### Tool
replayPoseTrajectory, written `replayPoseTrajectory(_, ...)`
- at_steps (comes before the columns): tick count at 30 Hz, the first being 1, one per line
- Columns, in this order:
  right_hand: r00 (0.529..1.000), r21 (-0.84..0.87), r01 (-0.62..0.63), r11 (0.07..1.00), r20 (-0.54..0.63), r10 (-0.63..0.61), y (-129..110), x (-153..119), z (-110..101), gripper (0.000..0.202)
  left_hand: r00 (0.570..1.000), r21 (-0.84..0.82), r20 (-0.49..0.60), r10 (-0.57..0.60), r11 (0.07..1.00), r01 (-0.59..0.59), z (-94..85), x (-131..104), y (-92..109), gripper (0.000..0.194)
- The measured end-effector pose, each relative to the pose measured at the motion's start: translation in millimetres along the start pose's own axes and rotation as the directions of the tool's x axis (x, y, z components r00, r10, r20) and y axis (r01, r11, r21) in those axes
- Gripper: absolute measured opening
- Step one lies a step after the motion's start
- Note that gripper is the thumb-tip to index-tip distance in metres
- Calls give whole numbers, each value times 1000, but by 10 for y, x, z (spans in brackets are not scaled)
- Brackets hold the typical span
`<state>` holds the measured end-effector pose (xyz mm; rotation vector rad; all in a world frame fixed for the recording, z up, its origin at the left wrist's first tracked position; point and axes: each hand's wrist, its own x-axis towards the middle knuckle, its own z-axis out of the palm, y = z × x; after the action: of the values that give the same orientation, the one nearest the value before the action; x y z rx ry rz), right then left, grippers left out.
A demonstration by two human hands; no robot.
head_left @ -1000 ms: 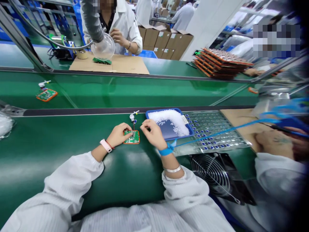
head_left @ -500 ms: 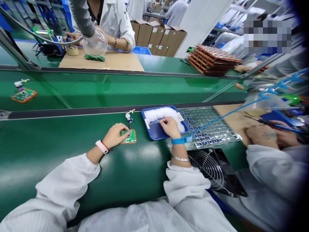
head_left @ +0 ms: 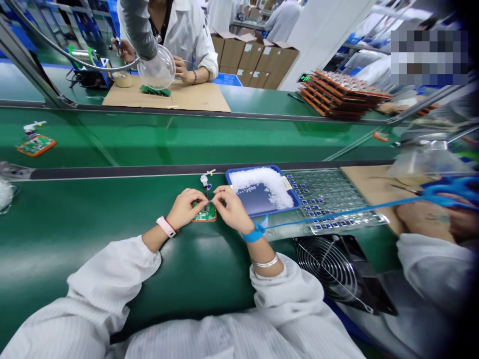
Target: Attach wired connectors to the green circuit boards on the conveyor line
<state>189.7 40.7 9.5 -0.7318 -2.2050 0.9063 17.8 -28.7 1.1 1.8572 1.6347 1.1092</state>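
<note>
A green circuit board (head_left: 206, 215) with an orange edge lies on the green bench in front of me. From its far side, wires lead to a white connector part (head_left: 204, 180) with a yellow tip. My left hand (head_left: 188, 207) is over the board's left side, thumb and fingertips pinched. My right hand (head_left: 229, 207) meets it above the board's far edge, fingertips pinched too. Whatever sits between the fingertips is too small to make out. Right of my hands stands a blue tray (head_left: 255, 199) of small white pieces.
Right of the tray lies a clear plastic sheet (head_left: 329, 194) with rows of small dark-blue parts. A black fan (head_left: 337, 269) sits nearer me. A blue cord (head_left: 337, 213) runs from my right wristband. Another board (head_left: 36, 145) lies on the belt, far left. Co-workers sit opposite and at right.
My right hand has left the tray of white pieces and moved left to the board, meeting my left hand. The left hand's fingers have drawn into a pinch.
</note>
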Motion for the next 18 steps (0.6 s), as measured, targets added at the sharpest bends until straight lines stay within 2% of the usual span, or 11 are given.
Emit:
replayPoseTrajectory(3,1000,57,-17,998,27,16,-73,-18,177,14,1000,-19,12,-16,1000,17,7,-5,16,14)
replayPoseTrajectory(9,999,59,-20,998,48,17,63,-53,206,12,996,-46,48,-81,995,83,9,-1,-22,11)
replayPoseTrajectory(13,995,40,-65,997,78,62,116,-53,254,13,986,27,82,-142,990,140,27,33,-25,10)
replayPoseTrajectory(18,992,-2,-118,993,53,118,169,-22,293,13,966,131,100,-240,965,226,5,107,-20,13)
